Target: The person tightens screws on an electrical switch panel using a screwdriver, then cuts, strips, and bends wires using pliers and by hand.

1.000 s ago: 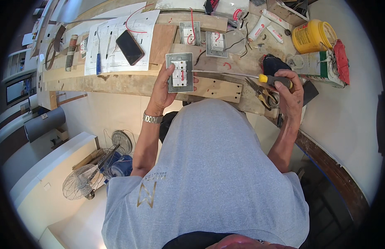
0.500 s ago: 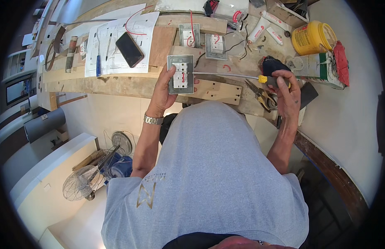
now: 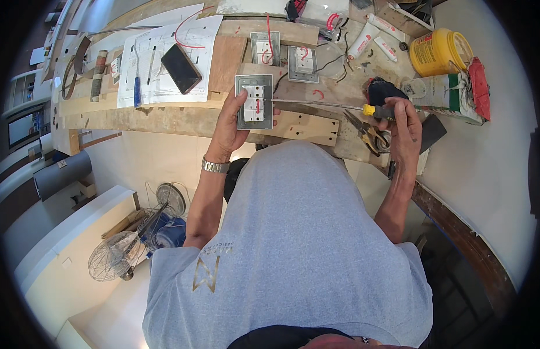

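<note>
My left hand (image 3: 228, 128) grips the back of a wall switch (image 3: 254, 109), a grey frame with white modules and a short red wire across them, thumb on its left edge and fingertips showing at the right. In my right hand (image 3: 405, 128) is a long screwdriver (image 3: 370, 110) with a yellow and black handle, fingers closed round it. Its shaft lies nearly level, and the tip meets the right edge of the switch; whether it sits in a screw there is too small to tell. Beyond are two similar switches (image 3: 264, 47) with red wires.
The workbench (image 3: 165, 121) holds a phone (image 3: 181, 69) on paper drawings (image 3: 211, 38), a blue-handled screwdriver (image 3: 137, 90), scissors (image 3: 371, 139), white tubes (image 3: 363, 42), black wires and a yellow tub (image 3: 435, 53). A fan (image 3: 116, 256) stands at lower left.
The switch in my left hand has risen slightly away from me. My right fingers have shifted round the screwdriver handle, which has turned a little.
</note>
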A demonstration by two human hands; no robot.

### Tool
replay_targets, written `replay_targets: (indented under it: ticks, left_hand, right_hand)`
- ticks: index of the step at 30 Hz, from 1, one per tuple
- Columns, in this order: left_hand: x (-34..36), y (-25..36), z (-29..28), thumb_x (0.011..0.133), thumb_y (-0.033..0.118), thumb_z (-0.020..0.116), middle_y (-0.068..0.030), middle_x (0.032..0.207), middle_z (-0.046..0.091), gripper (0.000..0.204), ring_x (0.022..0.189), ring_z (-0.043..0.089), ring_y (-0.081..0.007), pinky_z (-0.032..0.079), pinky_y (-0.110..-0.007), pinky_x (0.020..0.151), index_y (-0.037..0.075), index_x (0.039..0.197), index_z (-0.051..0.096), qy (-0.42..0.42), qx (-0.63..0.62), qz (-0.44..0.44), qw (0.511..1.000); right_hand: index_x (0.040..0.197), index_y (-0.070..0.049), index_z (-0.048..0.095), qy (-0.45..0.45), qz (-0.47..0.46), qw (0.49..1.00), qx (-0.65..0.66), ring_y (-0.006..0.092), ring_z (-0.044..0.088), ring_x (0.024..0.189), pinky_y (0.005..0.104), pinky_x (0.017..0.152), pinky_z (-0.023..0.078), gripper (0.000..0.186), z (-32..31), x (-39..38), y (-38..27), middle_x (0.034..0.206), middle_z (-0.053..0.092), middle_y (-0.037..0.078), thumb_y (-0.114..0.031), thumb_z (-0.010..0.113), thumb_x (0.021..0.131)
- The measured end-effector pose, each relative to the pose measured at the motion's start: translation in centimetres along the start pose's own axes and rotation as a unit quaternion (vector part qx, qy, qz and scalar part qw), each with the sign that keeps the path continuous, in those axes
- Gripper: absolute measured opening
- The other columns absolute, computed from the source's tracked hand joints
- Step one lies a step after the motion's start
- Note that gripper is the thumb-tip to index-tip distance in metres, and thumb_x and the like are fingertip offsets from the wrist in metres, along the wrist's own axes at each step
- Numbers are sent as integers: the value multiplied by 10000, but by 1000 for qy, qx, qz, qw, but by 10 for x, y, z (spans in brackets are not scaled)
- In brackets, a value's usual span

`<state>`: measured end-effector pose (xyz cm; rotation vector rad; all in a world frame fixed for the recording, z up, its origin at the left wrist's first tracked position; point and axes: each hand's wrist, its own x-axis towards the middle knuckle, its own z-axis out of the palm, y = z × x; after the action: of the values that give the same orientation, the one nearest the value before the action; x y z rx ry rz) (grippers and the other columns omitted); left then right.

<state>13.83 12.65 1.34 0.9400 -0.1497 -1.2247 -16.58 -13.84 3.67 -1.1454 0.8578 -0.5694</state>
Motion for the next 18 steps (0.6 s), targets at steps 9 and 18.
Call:
replay_targets:
  ticks: [9, 18]
  left_hand:
    - [2, -3, -10, 1100, 379, 547, -180, 1341, 665, 572, 1114, 749, -405, 658, -519, 929, 79, 1558, 385, 9, -15, -8, 1000]
    - [-2, -4, -7, 1103, 395, 539, -187, 1364, 649, 570, 1120, 741, -428, 660, -544, 914, 87, 1557, 385, 19, -24, -7, 999]
  right_hand:
    - [1240, -24, 668, -20, -58, 998, -23, 147, 699, 985, 295, 860, 612, 222, 17, -8, -15, 1196, 668, 89, -83, 681, 1026]
    - [1209, -24, 690, -25, -104, 994, 36, 127, 670, 886, 266, 776, 563, 198, 27, -14, -17, 1090, 671, 58, -134, 687, 1044]
